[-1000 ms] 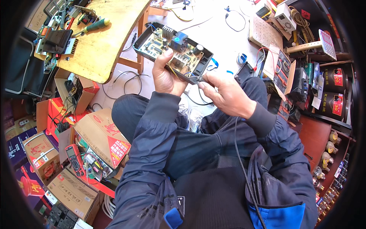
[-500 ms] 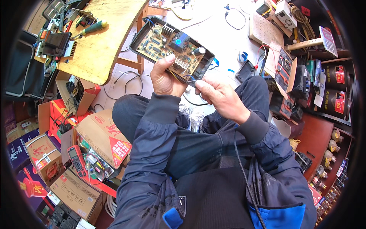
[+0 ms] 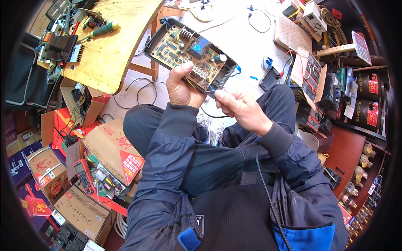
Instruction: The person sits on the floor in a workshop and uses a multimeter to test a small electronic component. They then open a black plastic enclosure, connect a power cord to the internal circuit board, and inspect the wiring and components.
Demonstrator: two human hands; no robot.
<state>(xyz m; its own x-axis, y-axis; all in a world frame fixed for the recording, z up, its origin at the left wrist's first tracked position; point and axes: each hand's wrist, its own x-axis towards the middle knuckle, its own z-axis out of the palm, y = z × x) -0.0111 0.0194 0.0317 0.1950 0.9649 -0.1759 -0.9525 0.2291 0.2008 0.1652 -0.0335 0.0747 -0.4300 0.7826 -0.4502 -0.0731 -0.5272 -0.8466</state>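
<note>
A black plastic casing [image 3: 228, 73] with a tan circuit board [image 3: 171, 47] in it is held up over my lap, tilted down to the right. The board carries a blue-topped transformer [image 3: 198, 47], metal heat sinks and a large capacitor [image 3: 220, 58]. My left hand [image 3: 183, 87] grips the casing's near side from below, thumb on its edge. At the casing's near right corner, my right hand [image 3: 242, 109] is closed in a pinch on a thin wire [image 3: 210, 88]. A black cable [image 3: 210, 115] loops below, passing behind the right fingers, which hide part of it.
To the left stands a wooden table [image 3: 100, 67] with a screwdriver [image 3: 102, 30] and electronic parts. Cardboard boxes [image 3: 111, 146] and a red multimeter [image 3: 83, 175] sit lower left. An open black case [image 3: 270, 78] lies past my right knee. Shelves [image 3: 360, 138] line the right side.
The casing has shifted very slightly down and to the right along with both hands. Each hand keeps its hold.
</note>
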